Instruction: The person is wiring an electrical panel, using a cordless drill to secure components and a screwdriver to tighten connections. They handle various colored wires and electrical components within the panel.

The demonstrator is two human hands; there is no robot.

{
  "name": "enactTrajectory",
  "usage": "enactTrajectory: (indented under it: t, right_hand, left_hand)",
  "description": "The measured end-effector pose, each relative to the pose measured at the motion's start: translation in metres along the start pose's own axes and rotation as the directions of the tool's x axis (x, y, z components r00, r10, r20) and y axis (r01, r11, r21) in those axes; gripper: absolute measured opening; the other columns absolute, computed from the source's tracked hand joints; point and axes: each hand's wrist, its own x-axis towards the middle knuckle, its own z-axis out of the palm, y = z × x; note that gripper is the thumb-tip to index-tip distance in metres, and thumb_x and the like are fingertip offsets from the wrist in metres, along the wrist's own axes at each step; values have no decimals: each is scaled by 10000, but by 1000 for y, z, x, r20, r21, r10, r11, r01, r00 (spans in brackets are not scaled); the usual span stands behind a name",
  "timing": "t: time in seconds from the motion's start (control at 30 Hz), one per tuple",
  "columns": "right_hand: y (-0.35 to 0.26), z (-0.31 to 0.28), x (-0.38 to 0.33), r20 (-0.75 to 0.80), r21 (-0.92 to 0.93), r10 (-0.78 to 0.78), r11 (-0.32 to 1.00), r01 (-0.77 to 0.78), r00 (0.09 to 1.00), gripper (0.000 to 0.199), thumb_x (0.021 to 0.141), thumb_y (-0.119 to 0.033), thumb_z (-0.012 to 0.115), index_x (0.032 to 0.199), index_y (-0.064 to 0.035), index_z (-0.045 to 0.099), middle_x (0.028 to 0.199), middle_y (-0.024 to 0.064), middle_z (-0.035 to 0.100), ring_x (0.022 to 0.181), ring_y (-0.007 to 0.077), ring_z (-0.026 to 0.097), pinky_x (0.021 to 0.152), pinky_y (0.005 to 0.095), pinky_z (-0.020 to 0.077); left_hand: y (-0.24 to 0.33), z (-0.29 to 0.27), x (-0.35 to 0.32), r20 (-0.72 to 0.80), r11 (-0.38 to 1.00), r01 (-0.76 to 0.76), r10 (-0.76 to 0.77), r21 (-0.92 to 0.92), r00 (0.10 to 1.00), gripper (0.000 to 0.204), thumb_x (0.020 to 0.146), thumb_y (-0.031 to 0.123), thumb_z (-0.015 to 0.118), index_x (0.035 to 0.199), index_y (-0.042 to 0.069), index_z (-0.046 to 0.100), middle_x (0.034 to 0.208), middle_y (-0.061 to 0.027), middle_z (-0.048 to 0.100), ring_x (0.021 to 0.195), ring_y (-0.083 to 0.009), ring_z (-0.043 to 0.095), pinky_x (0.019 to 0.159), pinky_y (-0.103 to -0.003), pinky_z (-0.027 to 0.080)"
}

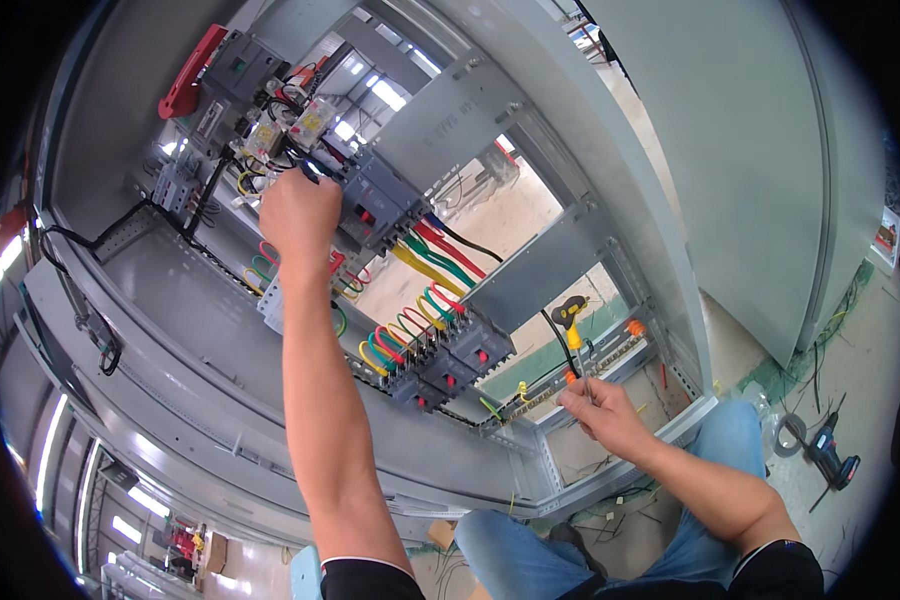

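My left hand (302, 212) reaches far into a grey metal cabinet, fingers closed beside the top of a dark grey circuit breaker (378, 200). A dark object with a bright glint shows at its fingertips, too small to identify. My right hand (612, 418) is low at the cabinet's right, its fingers closed round the shaft of a screwdriver (573, 336). The yellow and black handle points up, away from the hand. Between my arms, a row of smaller breakers (450, 362) carries looped yellow, green and red wires (407, 328).
A red-handled switch (192, 72) and more wiring fill the cabinet's upper left. Grey crossbars (542, 268) span the frame. The cabinet door (740, 170) stands at the right. A power drill (828, 455) and a tape roll (790, 432) lie on the floor at the lower right.
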Motion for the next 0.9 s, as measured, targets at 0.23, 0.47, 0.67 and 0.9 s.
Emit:
enactTrajectory:
  t: [0.23, 0.47, 0.67, 0.9]
  right_hand:
    - [-9, -4, -5, 18, 0, 17, 1000, -17, 1000, 262, 1067, -298, 614, 1043, -45, 680, 704, -63, 496, 567, 27, 438, 499, 222, 344]
    - [-14, 0, -4, -56, -339, -274, 910, 239, 960, 393, 1103, -330, 506, 1001, 2, 691, 681, 64, 551, 629, 150, 518, 617, 318, 433]
    - [-59, 19, 21, -17, -534, -383, 785, 315, 924, 309, 1098, -232, 502, 1013, 10, 674, 730, 156, 597, 643, 208, 582, 618, 331, 463]
    - [-141, 111, 96, 152, -371, -786, 516, 772, 599, 231, 1080, -130, 522, 979, 32, 652, 744, 103, 582, 624, 171, 535, 590, 308, 434]
  left_hand:
    - [-23, 14, -11, -66, 944, 75, -101, -322, 993, 499, 905, 485, 686, 914, -10, 752, 780, -176, 720, 723, -307, 698, 672, -419, 535]
    - [-43, 24, -16, 281, 355, 331, -186, -874, 941, 358, 964, 375, 746, 910, 22, 717, 627, 31, 508, 490, -80, 464, 463, -271, 349]
    - [-52, 18, -15, 359, 315, 391, -158, -865, 920, 363, 928, 376, 785, 1000, 22, 745, 748, 21, 547, 579, -70, 484, 478, -257, 365]
    - [-99, 29, -19, 64, 625, 239, -289, -744, 955, 449, 816, 418, 823, 957, 2, 727, 821, -132, 743, 745, -231, 696, 722, -373, 533]
